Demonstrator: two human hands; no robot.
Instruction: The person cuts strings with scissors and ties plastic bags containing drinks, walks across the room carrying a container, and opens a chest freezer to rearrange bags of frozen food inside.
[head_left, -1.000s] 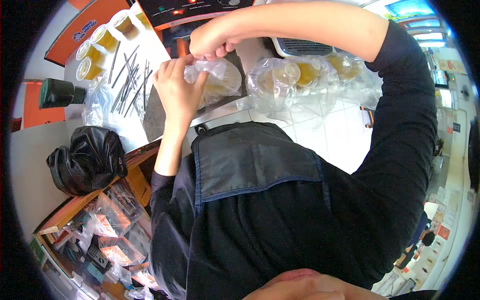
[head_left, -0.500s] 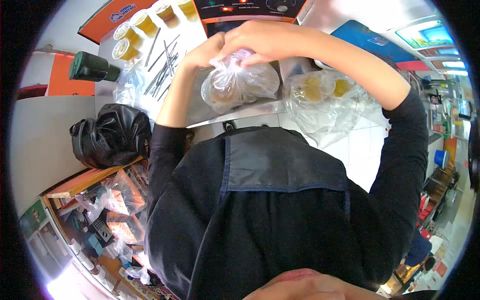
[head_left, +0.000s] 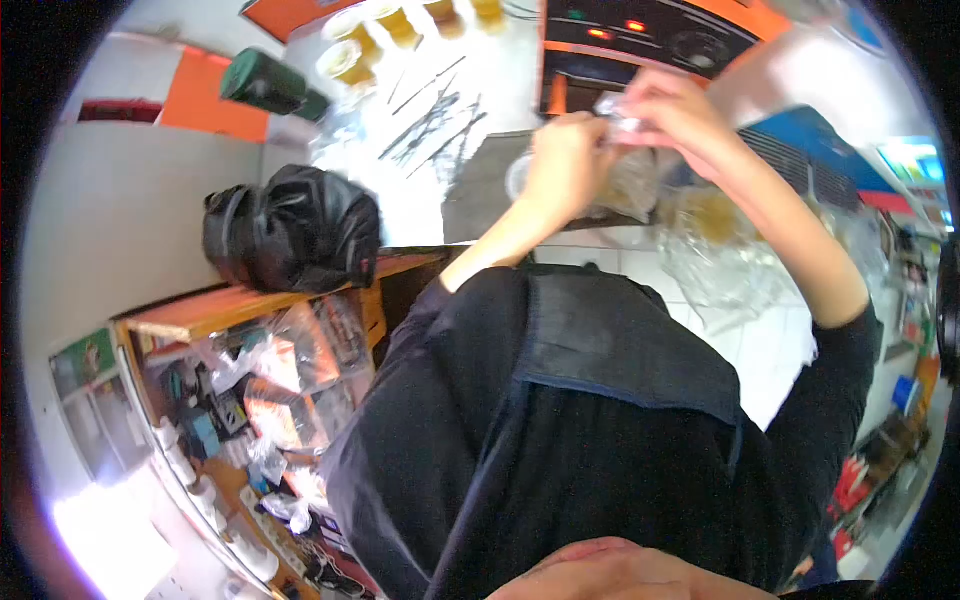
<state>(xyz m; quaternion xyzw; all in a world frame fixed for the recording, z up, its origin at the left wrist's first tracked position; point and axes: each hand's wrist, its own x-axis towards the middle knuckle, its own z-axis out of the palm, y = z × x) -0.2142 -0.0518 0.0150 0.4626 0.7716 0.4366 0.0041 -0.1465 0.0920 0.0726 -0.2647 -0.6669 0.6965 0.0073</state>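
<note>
My left hand [head_left: 570, 155] is closed at the gathered neck of a clear plastic bag [head_left: 630, 188]. Pinched together, the fingers of my right hand [head_left: 672, 112] hold the bag's twisted, whitish top. The bag's body hangs below my hands over the metal counter edge, with something yellowish-brown inside, partly hidden by my left wrist. To the right of it, a second clear bag [head_left: 715, 260] lies with cups of yellow liquid [head_left: 708, 215] in it.
Lidded cups of yellow drink [head_left: 350, 62] line the back left of the counter. Black straws [head_left: 435, 125] lie scattered before them. A dark green container [head_left: 262, 82], a black bag [head_left: 295, 230] and a machine with red lights [head_left: 650, 40] stand around.
The view has swung, so the counter things appear shifted right. My hands have drawn up and apart slightly at the bag's top, and the bag's body shows less.
</note>
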